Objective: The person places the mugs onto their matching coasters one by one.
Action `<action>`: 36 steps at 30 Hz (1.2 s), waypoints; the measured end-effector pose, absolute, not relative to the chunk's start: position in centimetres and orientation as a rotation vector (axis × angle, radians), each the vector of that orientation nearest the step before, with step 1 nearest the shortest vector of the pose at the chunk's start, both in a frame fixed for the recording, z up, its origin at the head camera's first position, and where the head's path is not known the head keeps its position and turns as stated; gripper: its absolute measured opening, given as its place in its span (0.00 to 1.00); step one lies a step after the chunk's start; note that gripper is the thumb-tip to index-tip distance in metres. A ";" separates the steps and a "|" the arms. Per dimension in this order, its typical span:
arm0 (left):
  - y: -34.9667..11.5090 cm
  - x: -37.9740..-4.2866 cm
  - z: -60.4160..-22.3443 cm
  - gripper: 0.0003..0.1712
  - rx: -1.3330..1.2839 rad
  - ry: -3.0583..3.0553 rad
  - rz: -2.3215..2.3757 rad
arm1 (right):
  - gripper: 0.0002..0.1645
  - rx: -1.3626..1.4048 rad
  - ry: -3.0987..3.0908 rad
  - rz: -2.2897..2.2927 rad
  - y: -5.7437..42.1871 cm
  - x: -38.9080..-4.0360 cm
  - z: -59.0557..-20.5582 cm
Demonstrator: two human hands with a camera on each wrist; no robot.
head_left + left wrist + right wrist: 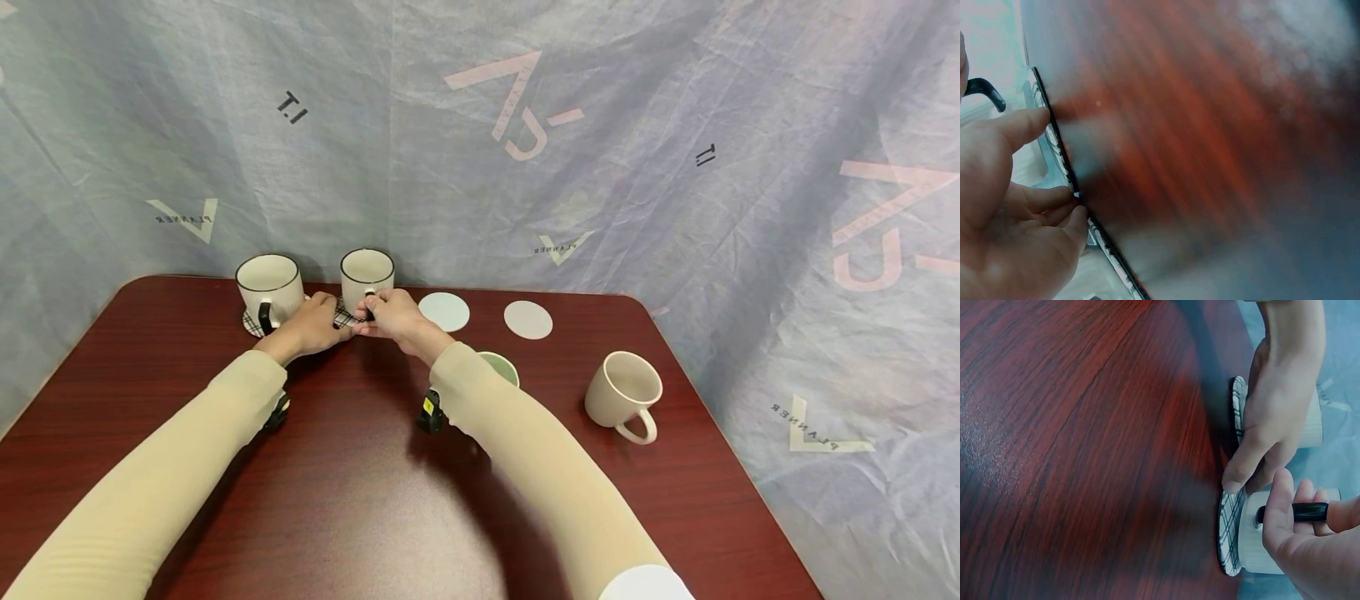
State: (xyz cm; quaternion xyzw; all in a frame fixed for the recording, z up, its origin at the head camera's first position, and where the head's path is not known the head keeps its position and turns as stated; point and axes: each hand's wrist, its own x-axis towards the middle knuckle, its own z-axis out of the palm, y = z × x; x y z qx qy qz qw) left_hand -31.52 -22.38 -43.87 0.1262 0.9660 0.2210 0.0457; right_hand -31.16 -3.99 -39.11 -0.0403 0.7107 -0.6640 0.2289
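A ribbed white mug with a black rim (352, 283) stands on a round black-and-white checked coaster (1229, 540). My right hand (397, 317) grips this mug's black handle (1310, 512). Beside it, my left hand (311, 323) pinches the edge of that same coaster between thumb and fingers, close to the right hand's fingertips. To the left of my left hand, a matching mug (281, 298) rests on another checked coaster (251, 325). Part of the coaster under the right-hand mug is hidden by my hands in the head view.
Two flat round coasters lie further right, one pale blue-white (444, 312) and one pale pinkish (528, 320). A green-lined cup (504, 367) is partly hidden behind my right forearm. A beige mug (609, 404) stands near the right edge. A printed grey curtain (480, 167) hangs behind the table.
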 end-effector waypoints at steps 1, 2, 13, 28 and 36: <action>-22.4 -31.5 -43.8 0.45 0.383 2.949 0.672 | 0.21 -0.111 1.958 -1.824 -4.0 -31.2 -39.1; -22.4 -31.6 -43.9 0.45 0.381 2.949 0.669 | 0.21 -0.113 1.958 -1.819 -4.0 -31.2 -39.1; -22.3 -31.8 -43.9 0.46 0.349 2.941 0.649 | 0.20 -0.118 1.967 -1.809 -4.2 -31.2 -39.5; -22.3 -31.8 -43.9 0.46 0.350 2.938 0.659 | 0.16 -0.116 1.962 -1.836 -4.5 -31.2 -40.0; -22.4 -31.7 -43.9 0.46 0.344 2.930 0.658 | 0.16 -0.111 1.967 -1.835 -4.7 -31.4 -40.1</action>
